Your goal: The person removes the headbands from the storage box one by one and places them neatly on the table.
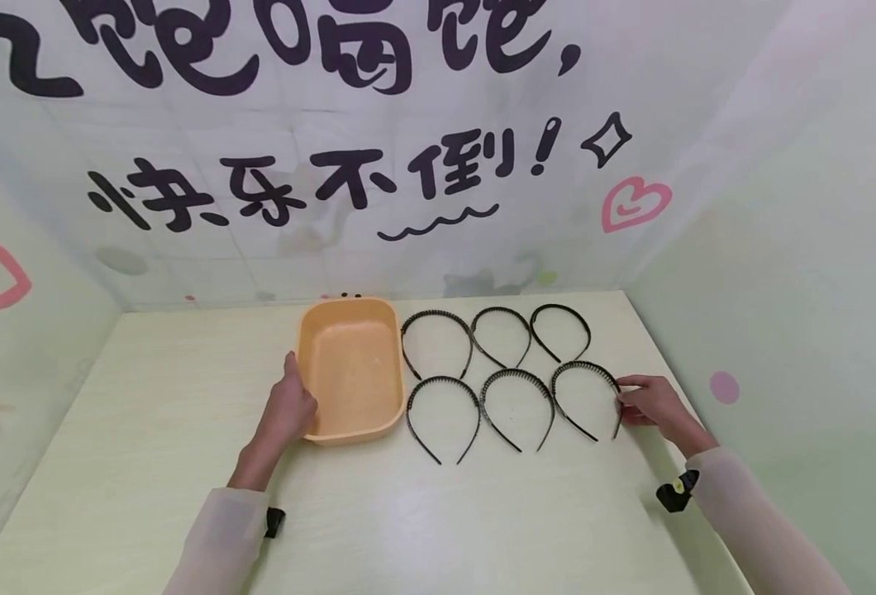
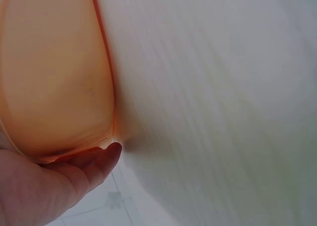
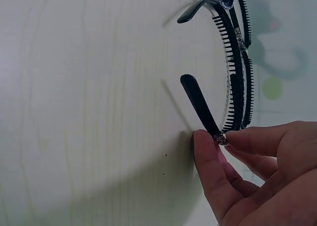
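Observation:
My left hand (image 1: pixel 289 405) grips the left side of an orange plastic basin (image 1: pixel 352 372), with the thumb up at the rim. In the left wrist view, the fingers (image 2: pixel 101 169) lie against the basin's outer wall (image 2: pixel 59 77). At the right, my right hand (image 1: pixel 654 402) pinches one side of a black toothed headband (image 1: pixel 585 364), the rightmost of the front row. The right wrist view shows thumb and fingertips closed on a glittery spot of this headband (image 3: pixel 200 104), its comb teeth facing inward. In the front row, two more headbands, one left (image 1: pixel 441 379) and one middle (image 1: pixel 516 373), lie beside it.
Behind, a back row holds three black headbands: one beside the basin (image 1: pixel 438 313), one in the middle (image 1: pixel 501 310) and one at right (image 1: pixel 560 307). The pale wooden table (image 1: pixel 408 529) meets a printed wall (image 1: pixel 297 264) at the back and a side wall (image 1: pixel 802 355) at right.

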Available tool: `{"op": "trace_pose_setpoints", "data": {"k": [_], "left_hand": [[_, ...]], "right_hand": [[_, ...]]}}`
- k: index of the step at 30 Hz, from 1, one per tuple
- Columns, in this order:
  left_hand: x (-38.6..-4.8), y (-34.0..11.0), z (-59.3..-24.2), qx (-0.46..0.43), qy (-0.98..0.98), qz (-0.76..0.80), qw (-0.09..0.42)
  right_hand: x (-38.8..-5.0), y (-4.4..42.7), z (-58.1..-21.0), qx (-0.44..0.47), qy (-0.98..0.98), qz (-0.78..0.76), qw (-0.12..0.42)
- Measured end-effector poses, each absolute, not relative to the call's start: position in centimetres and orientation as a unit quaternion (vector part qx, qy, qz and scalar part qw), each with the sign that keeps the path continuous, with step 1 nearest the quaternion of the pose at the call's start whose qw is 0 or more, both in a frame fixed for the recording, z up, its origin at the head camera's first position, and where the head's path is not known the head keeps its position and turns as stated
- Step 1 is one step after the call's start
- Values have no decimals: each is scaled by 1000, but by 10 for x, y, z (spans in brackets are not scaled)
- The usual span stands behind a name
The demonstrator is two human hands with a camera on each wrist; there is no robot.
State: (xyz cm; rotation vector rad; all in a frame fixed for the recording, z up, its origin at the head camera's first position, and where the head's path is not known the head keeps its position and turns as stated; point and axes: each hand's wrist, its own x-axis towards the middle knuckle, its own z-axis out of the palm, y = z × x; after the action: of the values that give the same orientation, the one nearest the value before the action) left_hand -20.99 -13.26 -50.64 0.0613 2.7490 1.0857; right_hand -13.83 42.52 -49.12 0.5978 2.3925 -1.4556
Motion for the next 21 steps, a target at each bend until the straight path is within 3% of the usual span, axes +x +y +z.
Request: {"op": "trace_pose_setpoints", "data": {"k": [21], "left_hand": [[-208, -134, -501, 39, 922, 377, 82]], "right_hand": [[-143, 422, -488, 190, 897, -383, 111]]}}
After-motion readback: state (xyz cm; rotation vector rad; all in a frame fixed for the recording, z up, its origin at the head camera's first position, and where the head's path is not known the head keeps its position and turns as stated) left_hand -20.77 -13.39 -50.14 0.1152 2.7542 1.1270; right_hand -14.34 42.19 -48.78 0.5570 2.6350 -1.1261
